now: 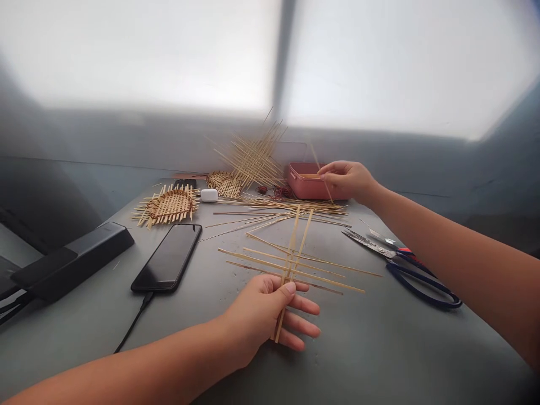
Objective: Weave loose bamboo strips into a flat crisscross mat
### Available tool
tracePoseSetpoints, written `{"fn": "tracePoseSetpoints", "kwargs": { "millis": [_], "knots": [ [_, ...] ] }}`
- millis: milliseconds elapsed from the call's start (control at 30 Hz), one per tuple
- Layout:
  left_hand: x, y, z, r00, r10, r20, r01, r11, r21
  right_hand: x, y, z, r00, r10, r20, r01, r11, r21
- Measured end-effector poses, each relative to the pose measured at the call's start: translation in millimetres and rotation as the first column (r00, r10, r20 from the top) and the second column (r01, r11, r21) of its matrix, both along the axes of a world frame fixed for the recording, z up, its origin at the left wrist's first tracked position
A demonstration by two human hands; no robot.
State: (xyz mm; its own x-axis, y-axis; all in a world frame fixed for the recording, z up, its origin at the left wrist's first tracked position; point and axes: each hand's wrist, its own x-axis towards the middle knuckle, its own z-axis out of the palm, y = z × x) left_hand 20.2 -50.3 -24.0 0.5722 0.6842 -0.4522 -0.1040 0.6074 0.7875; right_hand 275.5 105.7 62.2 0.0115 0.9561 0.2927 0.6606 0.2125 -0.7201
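Observation:
My left hand (270, 309) holds a small lattice of crossed bamboo strips (291, 261), the thumb pressing on the crossing and the other fingers stretched underneath. Two strips run away from me and several lie across them. Raised at the right, my right hand (348, 179) pinches one thin bamboo strip (328, 188) between thumb and fingertips, in front of a pink box (310, 179). Below that hand, a bundle of loose strips (304, 207) lies on the grey table (358, 349).
Large scissors (405, 264) lie at the right, partly behind my forearm. Woven pieces (171, 203) and a bigger open weave (257, 157) are at the back. At the left are a phone (169, 261) with a cable, a white case (209, 195) and a black device (80, 256).

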Motion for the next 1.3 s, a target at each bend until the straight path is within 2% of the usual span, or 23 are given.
{"fn": "tracePoseSetpoints", "kwargs": {
  "millis": [67, 100, 200, 300, 400, 467, 500, 567, 667, 767, 867, 1000, 1133, 1300],
  "knots": [
    [0.2, 0.1, 0.2, 1.0, 0.003, 0.0, -0.003, 1.0, 0.0, -6.2, -9.7, 2.8, 0.992, 0.031, -0.123, -0.024, 0.998, 0.06],
    [0.1, 0.2, 0.3, 1.0, 0.004, -0.001, -0.004, 1.0, -0.001, -8.6, -14.2, 1.7, 0.985, 0.061, -0.16, -0.055, 0.998, 0.041],
    [-0.3, 0.2, 0.1, 1.0, 0.002, -0.003, -0.002, 1.0, -0.004, -10.5, -23.6, -8.4, 0.934, 0.157, -0.321, -0.228, 0.953, -0.199],
    [-0.9, 0.1, -0.9, 1.0, -0.002, 0.002, 0.002, 1.0, -0.003, -4.5, -26.0, -16.4, 0.883, 0.125, -0.452, -0.313, 0.874, -0.371],
    [-0.9, 0.1, -2.1, 1.0, -0.002, 0.009, 0.002, 1.0, -0.003, 1.6, -26.1, -13.2, 0.869, 0.044, -0.493, -0.299, 0.841, -0.451],
    [-0.8, 0.1, -2.6, 1.0, -0.002, 0.012, 0.002, 1.0, -0.001, 1.8, -27.9, -7.6, 0.877, 0.043, -0.479, -0.295, 0.835, -0.465],
    [-0.8, 0.2, -2.6, 1.0, -0.003, 0.01, 0.003, 1.0, 0.001, 0.3, -29.7, -5.0, 0.884, 0.055, -0.464, -0.289, 0.844, -0.451],
    [-1.0, 0.3, -2.4, 1.0, -0.002, 0.002, 0.002, 1.0, 0.002, -5.1, -34.7, -1.2, 0.901, 0.076, -0.427, -0.244, 0.902, -0.355],
    [-1.6, 0.3, -2.0, 1.0, 0.003, -0.001, -0.003, 1.0, -0.001, -15.9, -44.7, 2.4, 0.917, 0.06, -0.395, -0.106, 0.99, -0.094],
    [-1.9, -0.1, -2.4, 1.0, 0.005, 0.01, -0.005, 1.0, -0.001, -24.7, -57.5, 5.6, 0.951, 0.04, -0.308, -0.016, 0.997, 0.077],
    [-1.0, -1.1, -2.9, 1.0, 0.006, 0.008, -0.006, 1.0, 0.004, -29.7, -74.6, 6.4, 0.982, -0.015, -0.187, 0.034, 0.995, 0.096],
    [0.3, -0.7, 1.0, 0.998, 0.02, -0.06, -0.016, 0.998, 0.058, -32.0, -100.1, 1.7, 0.988, -0.048, -0.148, 0.064, 0.993, 0.102],
    [-2.5, 1.8, 10.2, 0.978, 0.102, -0.181, -0.054, 0.966, 0.251, -32.5, -117.3, -1.9, 0.987, 0.02, -0.161, -0.012, 0.999, 0.051],
    [-7.9, 3.3, 11.5, 0.945, 0.177, -0.275, -0.035, 0.892, 0.45, -33.3, -123.6, -3.9, 0.998, -0.04, -0.051, 0.04, 0.999, -0.004]
  ]
}}
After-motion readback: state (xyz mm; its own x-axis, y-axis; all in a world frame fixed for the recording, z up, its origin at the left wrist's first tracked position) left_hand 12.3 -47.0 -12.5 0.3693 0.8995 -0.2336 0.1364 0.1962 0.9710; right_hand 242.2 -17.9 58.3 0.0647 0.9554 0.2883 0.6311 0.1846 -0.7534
